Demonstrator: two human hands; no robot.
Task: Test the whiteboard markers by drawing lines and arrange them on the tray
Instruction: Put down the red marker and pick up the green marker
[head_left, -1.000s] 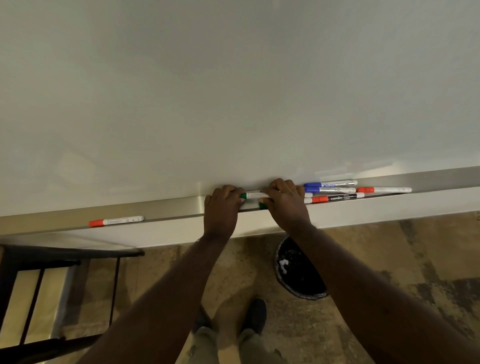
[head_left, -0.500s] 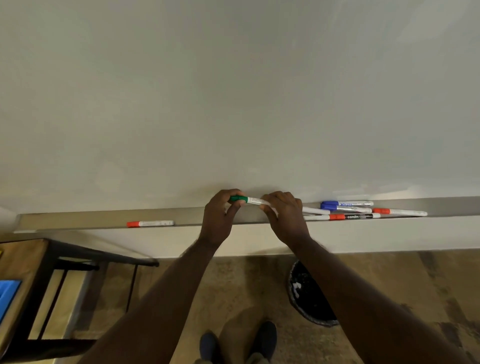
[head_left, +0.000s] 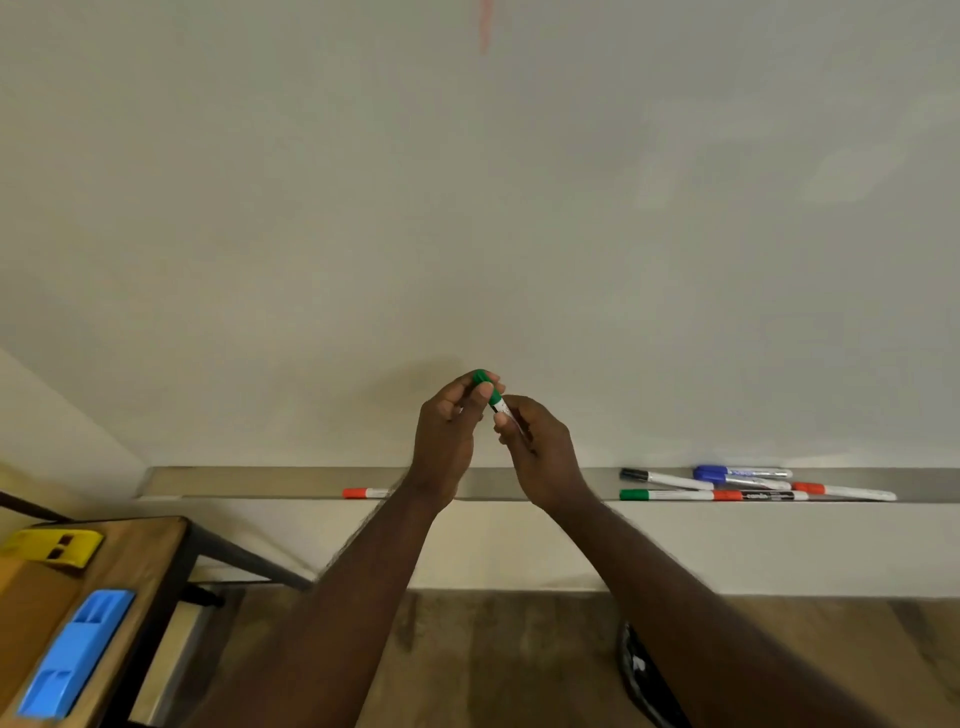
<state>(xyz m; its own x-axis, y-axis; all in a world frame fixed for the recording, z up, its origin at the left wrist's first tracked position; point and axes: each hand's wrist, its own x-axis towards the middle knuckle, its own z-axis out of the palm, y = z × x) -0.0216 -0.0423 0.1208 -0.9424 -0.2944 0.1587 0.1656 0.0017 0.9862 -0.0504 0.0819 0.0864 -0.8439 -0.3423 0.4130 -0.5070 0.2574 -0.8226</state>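
Green marker (head_left: 492, 394) is off the tray (head_left: 249, 480), held up in front of the whiteboard (head_left: 467, 208) between both hands. Left hand (head_left: 447, 431) pinches the green cap end with thumb and fingertips; right hand (head_left: 540, 449) is closed round the white barrel just below it. Looks like cap removal ahead of a test line. Handling, judged: light, rigid plastic tube, smooth so a bit slippery; cap is likely friction-fit and wants a straight pull, not a bend. Best hold is what the person has: barrel close to the cap joint, cap gripped at its sides. Remaining markers (head_left: 727, 486) lie in a loose cluster on the tray to the right, one red-capped marker (head_left: 363, 492) apart to the left.
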